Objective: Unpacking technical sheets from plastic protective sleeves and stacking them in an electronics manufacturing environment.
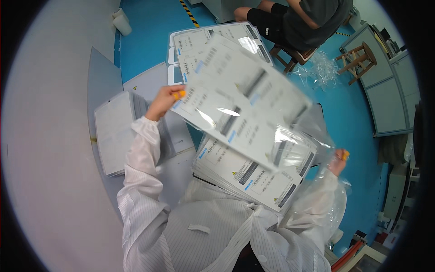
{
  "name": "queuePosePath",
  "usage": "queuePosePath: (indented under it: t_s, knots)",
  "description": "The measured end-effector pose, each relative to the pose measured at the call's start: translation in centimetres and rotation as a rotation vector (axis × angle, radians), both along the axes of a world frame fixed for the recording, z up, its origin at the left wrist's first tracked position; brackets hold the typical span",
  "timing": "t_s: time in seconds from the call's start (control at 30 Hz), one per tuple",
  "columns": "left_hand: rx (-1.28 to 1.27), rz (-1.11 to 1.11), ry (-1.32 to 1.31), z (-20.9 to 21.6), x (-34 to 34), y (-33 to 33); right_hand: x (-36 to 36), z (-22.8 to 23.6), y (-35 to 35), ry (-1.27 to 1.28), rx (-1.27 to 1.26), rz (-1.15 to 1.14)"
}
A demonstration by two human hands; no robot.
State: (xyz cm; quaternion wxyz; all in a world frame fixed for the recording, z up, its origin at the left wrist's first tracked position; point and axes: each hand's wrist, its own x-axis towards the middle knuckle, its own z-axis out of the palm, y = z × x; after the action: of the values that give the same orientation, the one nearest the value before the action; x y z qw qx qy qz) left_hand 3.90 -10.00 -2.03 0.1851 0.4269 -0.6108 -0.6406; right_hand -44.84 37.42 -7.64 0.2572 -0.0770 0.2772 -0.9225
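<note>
My left hand [164, 102], with an orange finger cover, pinches the left corner of a large white printed label sheet [247, 102]. The sheet is raised, tilted and a little blurred. Closed on a clear plastic film [317, 124] is my right hand [338, 162], lower and to the right. The film stretches from it to the sheet's right side; whether it is still joined to the sheet I cannot tell. More film hangs around my right forearm. Beneath the raised sheet lies a stack of similar printed sheets [253, 174], close to my body.
Another pile of printed sheets [183, 45] lies beyond. A stack of white panels [113, 131] stands at left by the wall. Ahead right, a person [312, 22] sits on a stool. Crumpled film [319, 70] lies on the blue floor near a wooden stool [360, 61] and grey cabinets [387, 86].
</note>
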Motion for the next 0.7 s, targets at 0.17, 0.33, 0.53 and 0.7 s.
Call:
queuePosePath:
  t_s: [0.17,0.33,0.53,0.7]
  knots:
    - [0.068,0.252,0.225,-1.6,-1.1,-5.1,-8.6,2.0,18.0,0.145,0.101,-0.526]
    - [0.003,0.548,0.292,-4.8,-4.3,-8.8,-5.9,6.7,20.5,0.301,0.117,-0.33]
    - [-0.175,0.601,0.034,-6.7,-6.0,-9.4,-0.3,15.0,16.5,0.456,0.119,-0.266]
    - [-0.638,0.448,-0.454,-3.9,-3.8,-6.4,5.6,20.6,8.4,0.727,0.279,-0.279]
